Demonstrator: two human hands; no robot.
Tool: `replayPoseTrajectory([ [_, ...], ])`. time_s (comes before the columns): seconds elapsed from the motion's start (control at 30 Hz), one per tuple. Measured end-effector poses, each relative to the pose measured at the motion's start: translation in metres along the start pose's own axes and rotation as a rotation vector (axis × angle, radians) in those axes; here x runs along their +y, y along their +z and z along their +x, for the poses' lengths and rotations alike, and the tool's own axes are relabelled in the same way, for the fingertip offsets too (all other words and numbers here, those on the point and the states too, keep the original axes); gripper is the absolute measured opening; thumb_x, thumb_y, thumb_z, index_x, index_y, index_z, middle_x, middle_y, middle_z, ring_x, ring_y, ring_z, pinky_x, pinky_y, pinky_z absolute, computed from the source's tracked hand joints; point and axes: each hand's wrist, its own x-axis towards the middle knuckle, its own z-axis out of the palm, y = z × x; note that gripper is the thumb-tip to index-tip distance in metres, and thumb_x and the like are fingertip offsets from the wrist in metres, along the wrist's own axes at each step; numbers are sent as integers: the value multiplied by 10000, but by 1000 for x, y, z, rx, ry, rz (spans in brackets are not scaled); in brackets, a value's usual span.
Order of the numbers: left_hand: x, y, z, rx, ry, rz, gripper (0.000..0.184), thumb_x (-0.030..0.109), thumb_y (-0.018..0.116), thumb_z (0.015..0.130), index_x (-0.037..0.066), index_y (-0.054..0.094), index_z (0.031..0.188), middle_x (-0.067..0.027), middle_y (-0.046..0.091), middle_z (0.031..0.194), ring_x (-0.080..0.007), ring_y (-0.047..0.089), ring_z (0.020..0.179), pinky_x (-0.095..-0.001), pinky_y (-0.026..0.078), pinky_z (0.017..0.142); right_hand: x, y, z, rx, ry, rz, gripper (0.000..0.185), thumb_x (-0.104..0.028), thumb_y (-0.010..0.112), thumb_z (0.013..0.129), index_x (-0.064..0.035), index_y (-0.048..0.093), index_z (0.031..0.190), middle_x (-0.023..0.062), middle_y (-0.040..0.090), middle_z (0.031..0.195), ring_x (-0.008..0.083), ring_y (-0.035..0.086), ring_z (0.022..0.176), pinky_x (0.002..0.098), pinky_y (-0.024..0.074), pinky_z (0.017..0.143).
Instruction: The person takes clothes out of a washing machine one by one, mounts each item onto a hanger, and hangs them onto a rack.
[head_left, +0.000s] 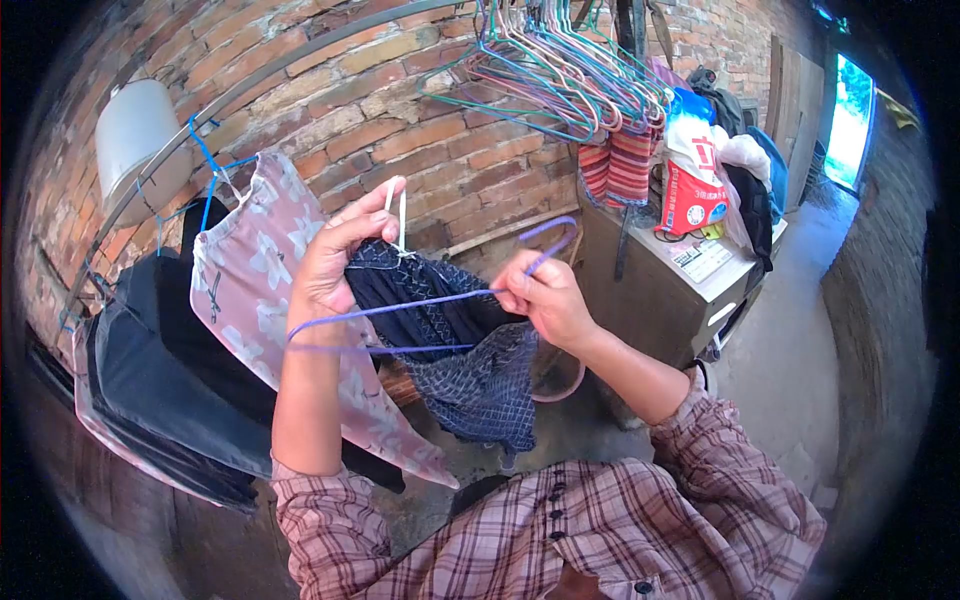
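Note:
My left hand is raised at the centre left, its thumb and fingers pinched on a white drawstring loop at the waist of a dark blue patterned garment. The garment hangs down from there in front of my chest. My right hand is closed around a purple hanger near its hook, which sticks up above the fingers. The hanger lies sideways across the front of the garment, and its far end reaches my left wrist.
A pink floral garment and dark clothes hang from a curved rail at the left. Many empty hangers hang at the top. A cabinet at the right bears bags, including a red and white one. Behind is a brick wall.

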Motion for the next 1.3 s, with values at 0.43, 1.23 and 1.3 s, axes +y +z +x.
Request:
replayPoseTrajectory([
  [0.43, 0, -39, 9, 111, 18, 173, 469, 24, 635, 801, 13, 536, 1260, -43, 650, 869, -95, 617, 754, -220, 498, 691, -70, -37, -13, 120, 28, -562, 162, -188, 618, 891, -46, 603, 815, -31, 552, 627, 22, 423, 516, 184, 326, 455],
  [1.23, -30, -64, 39, 459, 136, 200, 350, -48, 628, 765, -17, 632, 1114, -91, 678, 898, -148, 642, 758, -252, 512, 695, -116, -31, 14, -284, 550, -925, 139, -162, 654, 823, -28, 651, 787, -17, 565, 588, 15, 484, 489, 173, 357, 417],
  [1.3, -28, -55, 39, 435, 100, 224, 346, -58, 626, 765, -20, 634, 1109, -93, 677, 902, -146, 642, 774, -252, 513, 703, -111, -30, 17, -310, 526, -938, 136, -163, 654, 822, -30, 654, 792, -17, 566, 588, 18, 484, 485, 180, 355, 407],
])
